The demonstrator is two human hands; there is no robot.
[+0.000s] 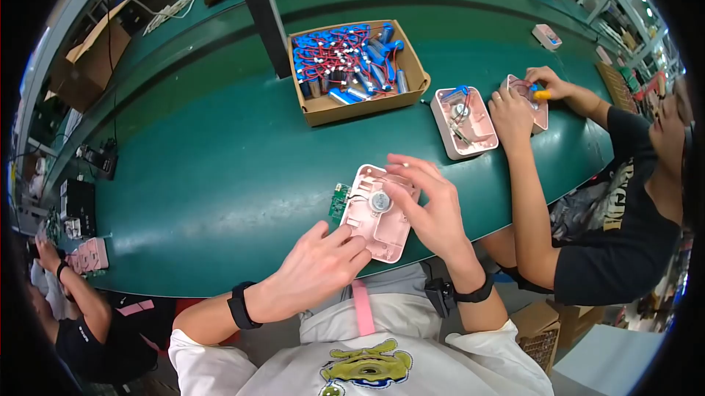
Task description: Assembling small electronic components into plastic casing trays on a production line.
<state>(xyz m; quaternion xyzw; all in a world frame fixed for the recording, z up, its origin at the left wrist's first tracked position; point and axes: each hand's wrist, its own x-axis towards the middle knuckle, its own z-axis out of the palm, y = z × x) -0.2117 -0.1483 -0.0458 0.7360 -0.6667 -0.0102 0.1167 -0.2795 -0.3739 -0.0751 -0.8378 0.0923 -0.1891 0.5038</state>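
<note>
Pink rectangular plastic shell [393, 229]: long axis one-to-seven o'clock
Left grip [323, 262]: at its seven-o'clock edge, hold unclear
Right grip [436, 209]: wide, three o'clock

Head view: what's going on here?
The wearer has both hands at an open pink shell: the left hand at its lower left edge, the right hand over its right side, thumb near a round silver part. A green board lies outside the shell's left wall. At right, a co-worker has both hands at another shell. A carton of wired blue cells stands beyond.
</note>
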